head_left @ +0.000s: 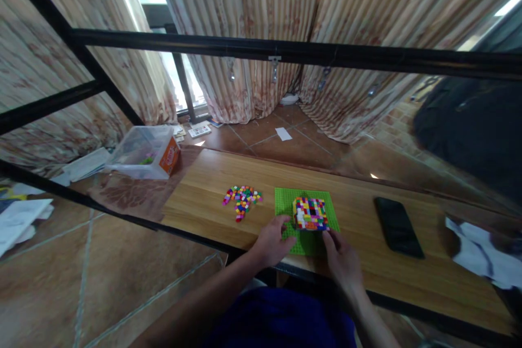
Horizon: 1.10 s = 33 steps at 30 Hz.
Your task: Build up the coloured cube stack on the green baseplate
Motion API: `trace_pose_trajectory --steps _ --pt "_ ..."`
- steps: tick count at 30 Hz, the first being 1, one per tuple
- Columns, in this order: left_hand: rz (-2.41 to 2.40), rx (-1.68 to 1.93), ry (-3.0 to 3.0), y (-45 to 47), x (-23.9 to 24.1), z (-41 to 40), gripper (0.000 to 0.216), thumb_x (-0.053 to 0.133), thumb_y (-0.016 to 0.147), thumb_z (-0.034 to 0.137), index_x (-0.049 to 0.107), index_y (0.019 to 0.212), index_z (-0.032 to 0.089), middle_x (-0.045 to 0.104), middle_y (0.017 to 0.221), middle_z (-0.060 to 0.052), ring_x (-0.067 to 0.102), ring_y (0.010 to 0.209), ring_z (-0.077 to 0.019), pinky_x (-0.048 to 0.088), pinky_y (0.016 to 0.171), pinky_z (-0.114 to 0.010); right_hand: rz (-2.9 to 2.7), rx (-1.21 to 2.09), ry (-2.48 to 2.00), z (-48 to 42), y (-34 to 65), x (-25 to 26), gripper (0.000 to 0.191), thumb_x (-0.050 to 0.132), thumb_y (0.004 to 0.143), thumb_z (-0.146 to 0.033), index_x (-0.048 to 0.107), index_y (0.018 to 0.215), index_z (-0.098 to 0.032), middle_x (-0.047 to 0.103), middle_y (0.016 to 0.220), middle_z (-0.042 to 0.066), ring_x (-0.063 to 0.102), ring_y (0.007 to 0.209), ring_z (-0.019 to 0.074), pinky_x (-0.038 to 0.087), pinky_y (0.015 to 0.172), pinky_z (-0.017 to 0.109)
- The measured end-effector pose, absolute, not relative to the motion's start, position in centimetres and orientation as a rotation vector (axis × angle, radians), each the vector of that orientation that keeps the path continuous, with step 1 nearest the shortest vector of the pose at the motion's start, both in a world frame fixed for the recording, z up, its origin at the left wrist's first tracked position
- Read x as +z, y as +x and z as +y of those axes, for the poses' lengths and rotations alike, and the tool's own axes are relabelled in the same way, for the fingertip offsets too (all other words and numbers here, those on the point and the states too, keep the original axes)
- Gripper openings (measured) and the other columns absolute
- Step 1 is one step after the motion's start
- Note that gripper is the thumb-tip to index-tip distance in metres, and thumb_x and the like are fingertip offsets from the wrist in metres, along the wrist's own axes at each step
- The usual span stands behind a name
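A green baseplate (pixel 285 199) lies on the wooden table (pixel 350 261). On it stands a multicoloured brick block (pixel 310 213) with a dark hole in its top. My left hand (pixel 272 240) rests at the plate's near left edge, fingers curled toward the block's left side. My right hand (pixel 341 260) sits at the plate's near right corner, fingertips close to the block's front right. Whether either hand pinches a brick is hidden. A pile of loose coloured bricks (pixel 242 199) lies left of the plate.
A black phone (pixel 398 227) lies right of the plate. Crumpled white paper (pixel 481 253) sits at the far right. A clear plastic box (pixel 143 151) stands on the floor beyond the table's left end. Black metal bars (pixel 285 51) cross above.
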<state>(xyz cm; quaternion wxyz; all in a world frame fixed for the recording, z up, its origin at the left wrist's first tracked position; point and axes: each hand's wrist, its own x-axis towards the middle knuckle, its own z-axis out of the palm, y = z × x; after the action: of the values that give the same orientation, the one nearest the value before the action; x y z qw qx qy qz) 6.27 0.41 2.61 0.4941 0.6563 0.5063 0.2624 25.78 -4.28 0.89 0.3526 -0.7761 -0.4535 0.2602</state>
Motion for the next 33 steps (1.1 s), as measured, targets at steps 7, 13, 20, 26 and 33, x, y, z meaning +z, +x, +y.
trace_pose_trajectory --steps 7,13,20,26,33 --pt "1.119 0.898 1.546 3.3 1.5 1.1 0.023 0.058 0.083 0.022 0.065 0.104 0.016 0.069 0.1 -0.008 0.065 0.093 -0.0185 0.052 0.087 -0.033 -1.108 0.472 -2.017 -5.2 24.1 2.9 0.057 0.051 0.085 -0.057 0.063 0.119 -0.012 0.07 0.107 0.018 0.067 0.081 0.0269 0.053 0.07 0.038" --pt "1.568 1.306 1.605 -3.0 0.4 2.5 0.019 0.052 0.087 0.02 0.064 0.102 0.02 0.068 0.102 -0.008 0.064 0.097 -0.0196 0.053 0.09 -0.038 -1.645 0.343 -1.637 -2.4 17.7 5.4 0.028 0.046 0.094 -0.039 0.068 0.099 -0.023 0.07 0.103 0.01 0.064 0.096 0.0241 0.05 0.088 0.039" --pt "1.833 1.315 1.747 -6.8 -0.6 3.5 0.024 0.055 0.083 0.013 0.062 0.105 0.018 0.064 0.109 -0.01 0.061 0.107 -0.0234 0.051 0.096 -0.043 -1.848 0.364 -1.816 5.1 11.5 2.6 0.021 0.047 0.09 -0.022 0.067 0.098 -0.018 0.065 0.099 0.012 0.063 0.089 0.0244 0.048 0.081 0.036" --pt "1.781 1.316 1.826 -6.5 -1.1 3.4 0.027 0.056 0.085 0.015 0.061 0.111 0.018 0.064 0.111 -0.01 0.06 0.11 -0.0232 0.051 0.098 -0.043 -1.832 0.384 -1.843 6.1 11.0 1.3 0.022 0.044 0.092 -0.021 0.065 0.087 -0.019 0.064 0.095 0.012 0.062 0.084 0.024 0.047 0.078 0.036" --pt "1.591 1.281 2.05 -6.2 -0.4 2.1 0.035 0.054 0.092 0.024 0.058 0.126 0.019 0.063 0.123 -0.012 0.058 0.118 -0.0225 0.05 0.102 -0.041 -1.864 0.541 -1.652 2.5 11.1 2.5 0.02 0.046 0.093 -0.024 0.065 0.087 -0.021 0.07 0.085 0.004 0.064 0.08 0.0182 0.047 0.077 0.029"
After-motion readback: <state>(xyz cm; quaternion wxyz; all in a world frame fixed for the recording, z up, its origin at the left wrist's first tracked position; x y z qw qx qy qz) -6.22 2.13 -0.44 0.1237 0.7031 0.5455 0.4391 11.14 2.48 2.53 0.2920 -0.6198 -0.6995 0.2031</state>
